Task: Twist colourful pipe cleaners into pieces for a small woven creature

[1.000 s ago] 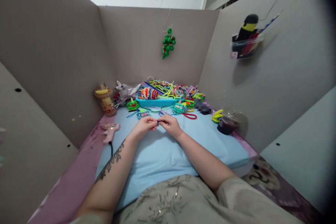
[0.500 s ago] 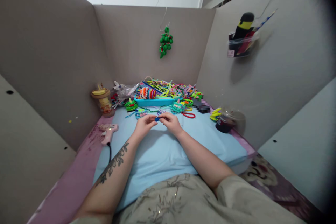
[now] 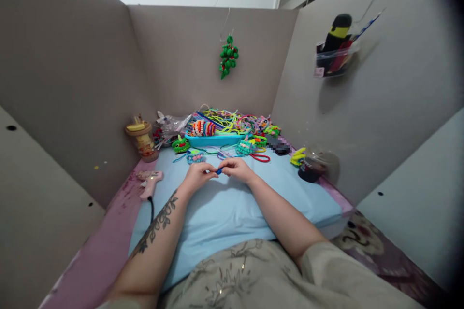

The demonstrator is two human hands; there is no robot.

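Observation:
My left hand (image 3: 197, 175) and my right hand (image 3: 236, 169) meet over the light blue pillow (image 3: 232, 207), fingertips pinched together on a small blue piece (image 3: 219, 171), probably a bit of pipe cleaner. Both hands are closed on it. Just beyond them lie small finished pipe-cleaner figures, among them a blue one (image 3: 195, 157) and a green one (image 3: 180, 144), and a red loop (image 3: 261, 158).
A turquoise tray (image 3: 213, 140) heaped with coloured pipe cleaners stands at the back. A pink glue gun (image 3: 149, 182) lies at the left, a jar (image 3: 140, 140) behind it. A dark cup (image 3: 310, 171) sits right. Grey panels surround the spot; a green ornament (image 3: 228, 55) hangs on one.
The hands have kept working the small blue piece between the fingertips, shifting only slightly; the view has drifted a little.

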